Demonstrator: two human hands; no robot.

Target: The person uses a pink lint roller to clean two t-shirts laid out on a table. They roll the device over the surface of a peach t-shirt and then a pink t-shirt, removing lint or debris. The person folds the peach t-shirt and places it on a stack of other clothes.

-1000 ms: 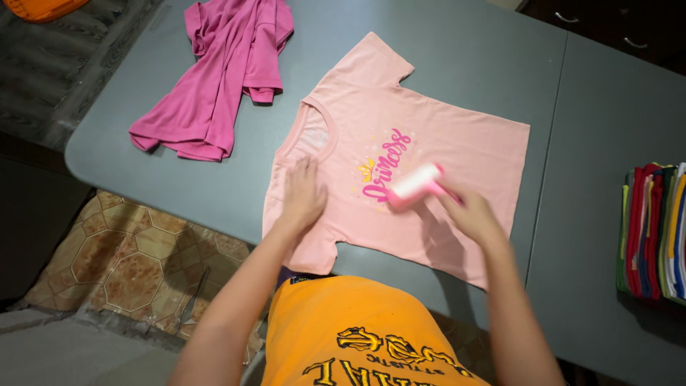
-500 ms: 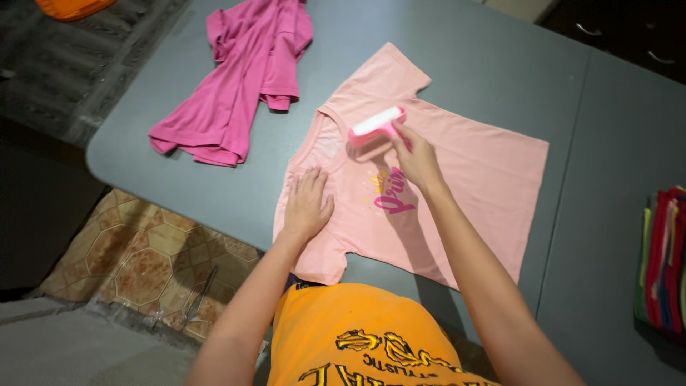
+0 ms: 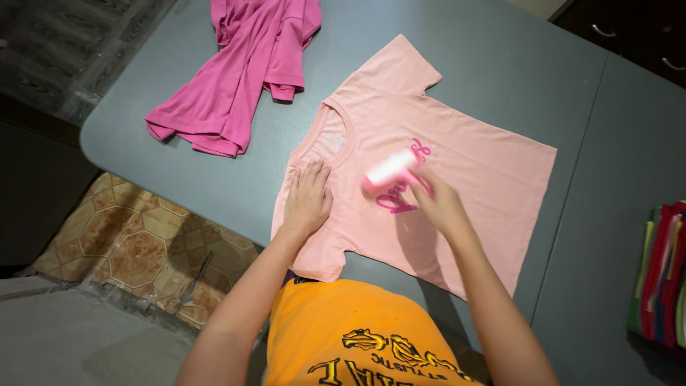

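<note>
A light pink T-shirt with a darker pink and yellow print lies flat on the grey table, neck toward the left. My left hand presses palm-down on the shirt near its collar and lower sleeve, fingers spread. My right hand grips the pink handle of a lint roller, whose white roll rests on the print at the shirt's chest. Part of the print is hidden under the roller and hand.
A crumpled magenta garment lies at the table's far left corner. A stack of folded clothes in many colours sits at the right edge. Tiled floor shows beyond the table's left edge. I wear an orange shirt.
My right hand has drawn the lint roller back from near the collar down onto the print. My left hand stays pressed on the shirt.
</note>
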